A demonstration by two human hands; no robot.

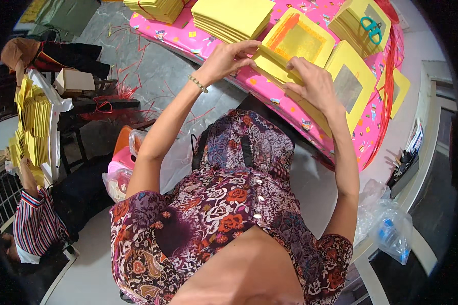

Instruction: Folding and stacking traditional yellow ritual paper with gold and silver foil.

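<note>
Paper sheets [290, 48], yellow, were pinched at their near edge by both the left hand [228, 60] and right hand [313, 81]; a loose grip could have fanned them across the pink table [290, 109].

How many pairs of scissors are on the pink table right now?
1: the teal-handled scissors lie on the yellow paper stack at the far right of the pink table. Others could be hidden under the paper.

head-worn view, looking down, close
</note>
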